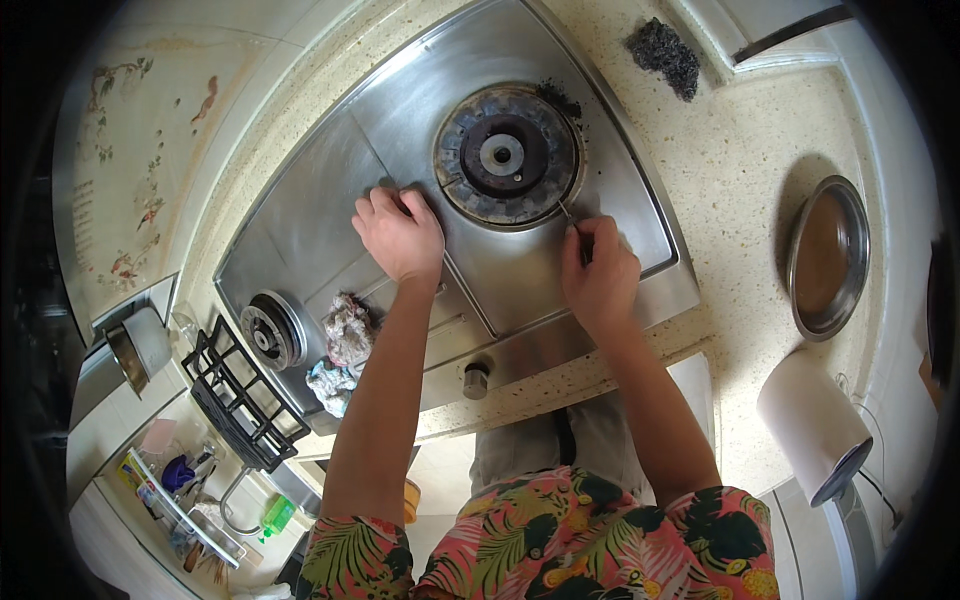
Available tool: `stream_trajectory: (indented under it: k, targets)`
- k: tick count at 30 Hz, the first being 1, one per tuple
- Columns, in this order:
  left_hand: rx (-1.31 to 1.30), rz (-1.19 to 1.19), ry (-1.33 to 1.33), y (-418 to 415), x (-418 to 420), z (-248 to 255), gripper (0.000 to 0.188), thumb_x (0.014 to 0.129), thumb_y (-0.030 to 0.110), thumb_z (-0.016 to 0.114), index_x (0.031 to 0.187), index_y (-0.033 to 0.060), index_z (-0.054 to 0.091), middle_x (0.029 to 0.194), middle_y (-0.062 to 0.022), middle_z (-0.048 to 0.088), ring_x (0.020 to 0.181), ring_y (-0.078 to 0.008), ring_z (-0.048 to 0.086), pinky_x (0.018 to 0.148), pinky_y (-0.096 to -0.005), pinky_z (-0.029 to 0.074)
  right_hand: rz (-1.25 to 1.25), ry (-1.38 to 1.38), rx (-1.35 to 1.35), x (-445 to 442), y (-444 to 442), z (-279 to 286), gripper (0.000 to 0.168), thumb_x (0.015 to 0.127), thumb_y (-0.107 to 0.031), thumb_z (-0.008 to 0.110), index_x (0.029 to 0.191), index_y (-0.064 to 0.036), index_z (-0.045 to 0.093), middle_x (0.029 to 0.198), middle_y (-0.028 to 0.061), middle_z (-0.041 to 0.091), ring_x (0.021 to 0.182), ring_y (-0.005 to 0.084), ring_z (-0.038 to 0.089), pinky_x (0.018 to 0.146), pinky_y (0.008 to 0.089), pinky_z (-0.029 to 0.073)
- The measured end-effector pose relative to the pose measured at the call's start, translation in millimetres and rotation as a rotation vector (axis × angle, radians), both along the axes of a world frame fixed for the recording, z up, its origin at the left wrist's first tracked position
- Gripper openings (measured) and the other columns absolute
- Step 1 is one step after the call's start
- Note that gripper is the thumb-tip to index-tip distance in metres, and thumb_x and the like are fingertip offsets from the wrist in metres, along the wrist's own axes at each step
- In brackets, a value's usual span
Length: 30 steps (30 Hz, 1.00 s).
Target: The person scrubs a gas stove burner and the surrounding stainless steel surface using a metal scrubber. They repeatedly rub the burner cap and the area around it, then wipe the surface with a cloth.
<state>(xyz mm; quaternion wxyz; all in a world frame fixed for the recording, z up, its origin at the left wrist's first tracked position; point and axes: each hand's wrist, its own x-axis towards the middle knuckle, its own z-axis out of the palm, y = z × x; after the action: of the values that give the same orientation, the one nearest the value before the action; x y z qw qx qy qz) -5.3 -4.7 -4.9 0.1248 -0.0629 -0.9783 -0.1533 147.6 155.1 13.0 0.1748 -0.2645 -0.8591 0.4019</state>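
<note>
My right hand (601,271) grips a thin metal tool (565,213) whose tip touches the lower right rim of the large round gas burner (510,156); its grip end is hidden in my fingers. My left hand (403,232) rests, fingers curled, on the stainless steel gas stove (487,259), left of that burner; a dark thing shows beneath the fingers, too hidden to name. Black crumbs (559,96) lie beside the burner's upper right rim. Two crumpled cloths (349,330) lie on the stove, left of my left forearm.
A small burner (271,330) is at the stove's left end, beside black pan supports (247,397). On the speckled counter (739,165) are a dark scouring pad (664,58) and a metal bowl of brown liquid (828,259). A white cylinder (814,427) stands below the bowl. One control knob (475,381) shows.
</note>
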Motion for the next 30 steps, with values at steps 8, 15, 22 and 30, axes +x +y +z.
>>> stream_trajectory:
  k: [8, 15, 22, 30]
  targets:
    - [0.009, 0.001, -0.009, 0.9, 0.4, 1.1, 0.020, 0.089, 0.020, 0.055, 0.087, 0.0004, 0.058, 0.092, -0.0182, 0.056, 0.090, -0.0388, 0.051, 0.083, -0.0485, 0.042, 0.015, 0.031, 0.074, -2.9, 2.0, -1.2, 0.014, 0.086, -0.007, 0.066, 0.089, -0.005, 0.052, 0.069, 0.0129, 0.062, 0.059, 0.0328, 0.063, 0.053, 0.0422, 0.049]
    - [0.011, -0.014, 0.006, -0.7, -1.3, -1.6, 0.019, 0.088, 0.019, 0.056, 0.088, -0.0001, 0.058, 0.092, -0.0190, 0.055, 0.090, -0.0395, 0.050, 0.082, -0.0495, 0.042, -0.004, 0.050, -0.006, -3.0, 0.3, -1.5, 0.014, 0.087, -0.010, 0.067, 0.089, -0.006, 0.053, 0.069, 0.0122, 0.063, 0.059, 0.0326, 0.063, 0.054, 0.0419, 0.050]
    - [0.020, -0.031, -0.014, -0.9, -0.4, -2.9, 0.019, 0.088, 0.019, 0.056, 0.090, -0.0001, 0.057, 0.091, -0.0194, 0.054, 0.089, -0.0397, 0.050, 0.081, -0.0499, 0.041, -0.005, 0.044, -0.047, -3.9, 2.6, 1.9, 0.014, 0.087, -0.010, 0.067, 0.090, -0.006, 0.053, 0.068, 0.0128, 0.062, 0.059, 0.0325, 0.063, 0.054, 0.0411, 0.050]
    - [-0.008, -0.034, -0.019, -1.6, -0.8, -2.0, 0.018, 0.089, 0.018, 0.055, 0.086, 0.0006, 0.054, 0.089, -0.0180, 0.052, 0.086, -0.0387, 0.048, 0.079, -0.0490, 0.040, 0.014, -0.018, -0.199, -1.8, -0.4, 0.3, 0.015, 0.088, -0.009, 0.066, 0.092, -0.006, 0.052, 0.067, 0.0133, 0.063, 0.057, 0.0326, 0.063, 0.049, 0.0419, 0.048]
